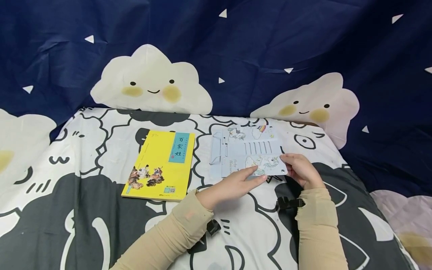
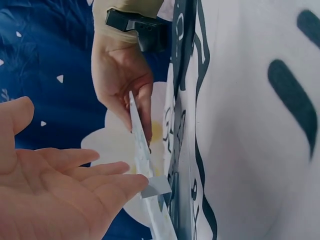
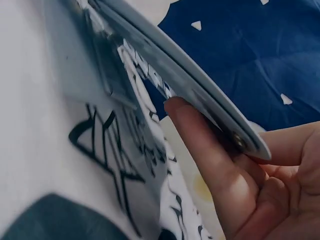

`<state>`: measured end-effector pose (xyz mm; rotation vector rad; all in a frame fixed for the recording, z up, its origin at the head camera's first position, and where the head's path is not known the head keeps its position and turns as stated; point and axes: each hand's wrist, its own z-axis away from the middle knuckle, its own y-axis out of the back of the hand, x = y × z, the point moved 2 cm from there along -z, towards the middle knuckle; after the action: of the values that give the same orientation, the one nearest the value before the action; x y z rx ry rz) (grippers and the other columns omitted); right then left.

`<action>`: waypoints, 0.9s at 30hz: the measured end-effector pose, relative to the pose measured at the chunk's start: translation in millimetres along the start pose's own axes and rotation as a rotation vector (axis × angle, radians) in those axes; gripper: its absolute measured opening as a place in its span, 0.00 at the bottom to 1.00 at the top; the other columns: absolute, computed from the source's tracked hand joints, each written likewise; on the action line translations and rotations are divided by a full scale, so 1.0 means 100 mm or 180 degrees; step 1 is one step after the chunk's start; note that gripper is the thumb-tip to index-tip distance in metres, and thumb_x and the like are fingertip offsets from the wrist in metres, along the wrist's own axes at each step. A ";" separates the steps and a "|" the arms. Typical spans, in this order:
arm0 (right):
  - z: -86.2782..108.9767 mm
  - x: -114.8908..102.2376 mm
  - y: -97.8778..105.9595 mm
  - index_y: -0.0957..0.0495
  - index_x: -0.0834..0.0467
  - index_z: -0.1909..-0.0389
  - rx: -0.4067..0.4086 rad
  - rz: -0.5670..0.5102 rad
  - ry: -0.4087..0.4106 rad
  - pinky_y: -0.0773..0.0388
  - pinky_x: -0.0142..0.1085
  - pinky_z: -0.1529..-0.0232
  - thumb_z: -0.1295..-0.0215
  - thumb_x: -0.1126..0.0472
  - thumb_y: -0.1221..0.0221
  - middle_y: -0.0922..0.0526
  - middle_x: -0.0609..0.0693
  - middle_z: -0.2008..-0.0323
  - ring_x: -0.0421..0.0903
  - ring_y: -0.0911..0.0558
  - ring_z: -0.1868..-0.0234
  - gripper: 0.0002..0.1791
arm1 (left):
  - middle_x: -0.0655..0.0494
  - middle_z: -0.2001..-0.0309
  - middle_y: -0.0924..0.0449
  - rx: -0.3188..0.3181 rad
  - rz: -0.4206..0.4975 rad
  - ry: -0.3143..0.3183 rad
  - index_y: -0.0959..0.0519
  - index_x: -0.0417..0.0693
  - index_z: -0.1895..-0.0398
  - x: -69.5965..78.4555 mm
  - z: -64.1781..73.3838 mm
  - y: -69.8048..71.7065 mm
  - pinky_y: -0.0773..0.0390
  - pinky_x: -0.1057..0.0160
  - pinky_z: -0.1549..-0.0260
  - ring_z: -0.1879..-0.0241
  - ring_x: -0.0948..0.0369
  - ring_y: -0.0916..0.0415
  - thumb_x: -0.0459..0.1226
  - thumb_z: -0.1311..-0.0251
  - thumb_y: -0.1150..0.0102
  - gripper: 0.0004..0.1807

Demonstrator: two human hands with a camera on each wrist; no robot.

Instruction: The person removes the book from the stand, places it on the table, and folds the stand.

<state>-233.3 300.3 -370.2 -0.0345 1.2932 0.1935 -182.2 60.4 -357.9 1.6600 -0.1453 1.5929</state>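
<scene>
Because the right hand [image 1: 300,168] pinches just one corner of the stand [image 1: 251,150], tilted over the bed [image 1: 249,228], the stand could slip and flop down — the left hand [image 1: 233,187] has straight, spread fingers and grips nothing.

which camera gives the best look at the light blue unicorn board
The head view: the unicorn board's printed face is turned toward the camera there, unicorns showing. The left wrist view catches the board nearly edge-on; the right wrist view shows part of its underside and a corner held by the right hand.
</scene>
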 end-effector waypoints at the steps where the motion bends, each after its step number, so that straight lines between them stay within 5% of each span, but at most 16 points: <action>1: -0.01 0.02 0.01 0.22 0.60 0.62 -0.0021 -0.0024 -0.0033 0.19 0.23 0.72 0.23 0.65 0.55 0.14 0.42 0.73 0.33 0.16 0.72 0.12 | 0.49 0.24 0.41 -0.0004 0.0010 -0.0002 0.43 0.45 0.23 -0.01 0.00 0.00 0.42 0.55 0.26 0.24 0.54 0.45 0.57 0.26 0.60 0.37; 5: -0.06 0.11 0.05 0.21 0.59 0.64 -0.0058 -0.0008 -0.0196 0.19 0.24 0.71 0.23 0.65 0.53 0.14 0.43 0.74 0.33 0.16 0.72 0.13 | 0.49 0.24 0.40 -0.0026 0.0032 -0.0003 0.42 0.44 0.23 -0.03 -0.01 -0.01 0.42 0.55 0.26 0.24 0.54 0.45 0.56 0.25 0.60 0.36; 8: -0.09 0.18 0.07 0.24 0.68 0.51 -0.0016 0.0223 -0.0304 0.18 0.25 0.70 0.23 0.63 0.52 0.15 0.41 0.73 0.33 0.16 0.71 0.13 | 0.49 0.24 0.40 -0.0063 0.0003 0.0025 0.42 0.44 0.24 -0.05 -0.02 -0.02 0.42 0.55 0.26 0.24 0.53 0.45 0.57 0.25 0.60 0.36; 13: -0.12 0.26 0.10 0.38 0.78 0.34 0.0143 0.0580 -0.0374 0.18 0.24 0.69 0.24 0.61 0.50 0.16 0.38 0.72 0.31 0.17 0.70 0.27 | 0.50 0.24 0.40 -0.0116 -0.0088 0.0058 0.42 0.45 0.23 -0.07 -0.03 -0.03 0.42 0.54 0.26 0.24 0.52 0.45 0.58 0.25 0.62 0.37; 27: -0.15 0.37 0.18 0.28 0.67 0.44 0.0207 0.0170 -0.0501 0.18 0.23 0.70 0.27 0.61 0.44 0.14 0.42 0.73 0.33 0.14 0.71 0.17 | 0.47 0.25 0.38 -0.0094 -0.0067 0.0114 0.41 0.45 0.24 -0.12 -0.07 -0.01 0.40 0.52 0.27 0.25 0.51 0.42 0.57 0.25 0.63 0.36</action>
<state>-240.7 320.4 -408.4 0.0696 1.1434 0.1958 -189.3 60.1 -370.4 1.6047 -0.1320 1.5965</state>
